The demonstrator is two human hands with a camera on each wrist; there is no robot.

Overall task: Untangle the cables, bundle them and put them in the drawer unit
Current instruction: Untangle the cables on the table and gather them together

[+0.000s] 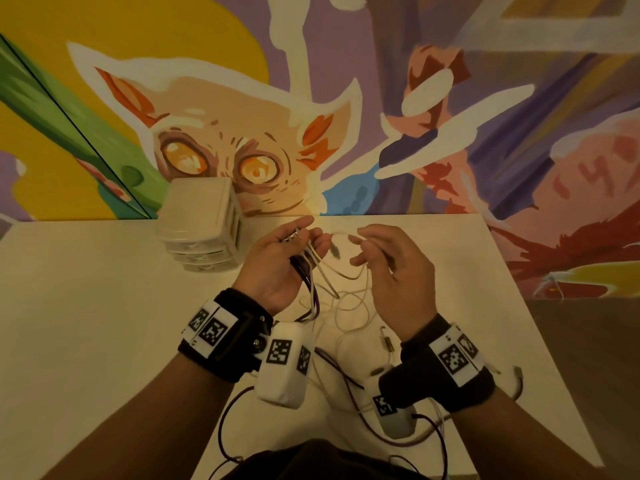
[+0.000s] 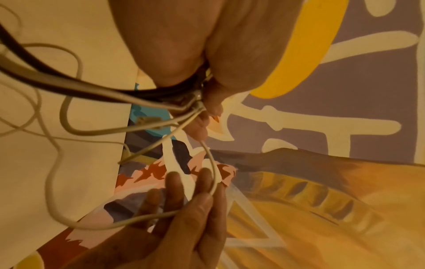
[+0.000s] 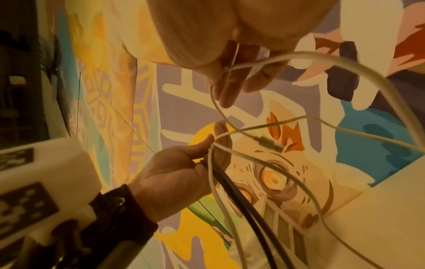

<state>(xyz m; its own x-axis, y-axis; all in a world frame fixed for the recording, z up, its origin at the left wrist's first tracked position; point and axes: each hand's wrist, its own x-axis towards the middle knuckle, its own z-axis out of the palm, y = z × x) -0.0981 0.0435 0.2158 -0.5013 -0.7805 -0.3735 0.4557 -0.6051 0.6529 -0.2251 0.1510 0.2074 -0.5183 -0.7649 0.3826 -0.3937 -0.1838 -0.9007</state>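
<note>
My left hand [image 1: 298, 244] is raised above the table and pinches a bunch of cables [image 1: 311, 268], dark and white, between thumb and fingers; the same grip [image 2: 197, 94] shows in the left wrist view. The strands hang down to a loose tangle [image 1: 346, 306] on the white table [image 1: 104, 306]. My right hand [image 1: 367, 247] is beside it and holds a loop of white cable [image 2: 214, 182] that runs from the bunch across its fingers [image 3: 230, 87]. A plug [image 3: 269, 142] dangles between the hands. The pale drawer unit [image 1: 204, 226] stands at the back left, its drawers closed.
More dark and white cable [image 1: 346, 372] trails on the table under my wrists, with a metal connector [image 1: 386, 341] among it. A painted wall [image 1: 450, 133] rises behind the table. The table's right edge [image 1: 540, 341] drops to a brown floor.
</note>
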